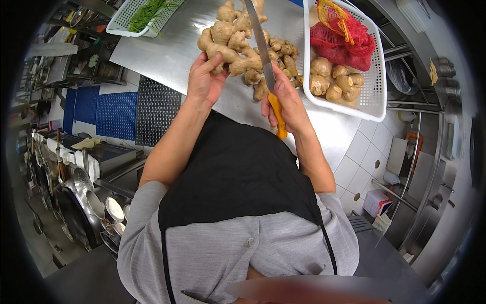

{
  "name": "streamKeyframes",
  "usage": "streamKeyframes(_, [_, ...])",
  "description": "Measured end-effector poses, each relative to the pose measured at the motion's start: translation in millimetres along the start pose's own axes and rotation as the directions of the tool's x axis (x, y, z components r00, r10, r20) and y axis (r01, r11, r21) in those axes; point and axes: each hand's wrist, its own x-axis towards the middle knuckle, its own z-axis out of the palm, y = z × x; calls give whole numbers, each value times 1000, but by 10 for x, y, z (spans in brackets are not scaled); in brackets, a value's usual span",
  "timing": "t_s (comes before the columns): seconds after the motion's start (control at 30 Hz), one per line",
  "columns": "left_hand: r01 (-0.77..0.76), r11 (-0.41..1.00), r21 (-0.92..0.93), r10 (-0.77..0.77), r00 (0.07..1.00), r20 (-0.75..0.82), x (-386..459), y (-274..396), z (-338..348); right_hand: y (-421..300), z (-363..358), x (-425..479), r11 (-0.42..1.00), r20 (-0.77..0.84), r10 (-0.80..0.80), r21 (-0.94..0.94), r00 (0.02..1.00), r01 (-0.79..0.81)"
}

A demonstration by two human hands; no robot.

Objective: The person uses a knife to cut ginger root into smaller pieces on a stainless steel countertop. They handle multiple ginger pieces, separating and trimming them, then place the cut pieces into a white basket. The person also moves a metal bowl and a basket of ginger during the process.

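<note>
My left hand (pixel 207 81) grips a large, knobbly ginger root (pixel 245 65) by its near left end, over the steel table. In my right hand (pixel 291 104) is a kitchen knife (pixel 262 43) with an orange handle and a long blade pointing away from me. The blade passes in front of the ginger; whether it touches the root I cannot tell. Behind the held piece lies more large ginger (pixel 228 32). Smaller ginger pieces (pixel 289 64) are heaped beyond my right hand, some partly hidden by the blade and fingers.
A white plastic basket (pixel 343 108) at the right holds trimmed ginger pieces (pixel 321 67) and a red mesh bag (pixel 341 47). Another white basket (pixel 131 33) with green stalks (pixel 146 17) stands at the far left of the steel table (pixel 152 60). Pans and strainers (pixel 81 180) hang behind at left.
</note>
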Motion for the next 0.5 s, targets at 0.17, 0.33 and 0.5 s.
streamKeyframes(0.17, [98, 984, -148, -96, 995, 17, -4, -21, 12, -35, 101, 10, 999, -90, -13, 40, 996, 17])
streamKeyframes(0.33, [59, 989, -137, -71, 994, -87, -23, -117, 110, 47, 142, 56, 999, -100, -44, -23, 994, 42])
streamKeyframes(0.5, [7, 998, -61, -11, 997, -70, -56, -146, 192, 104, 183, 53, 990, -87, -68, -133, 994, 56])
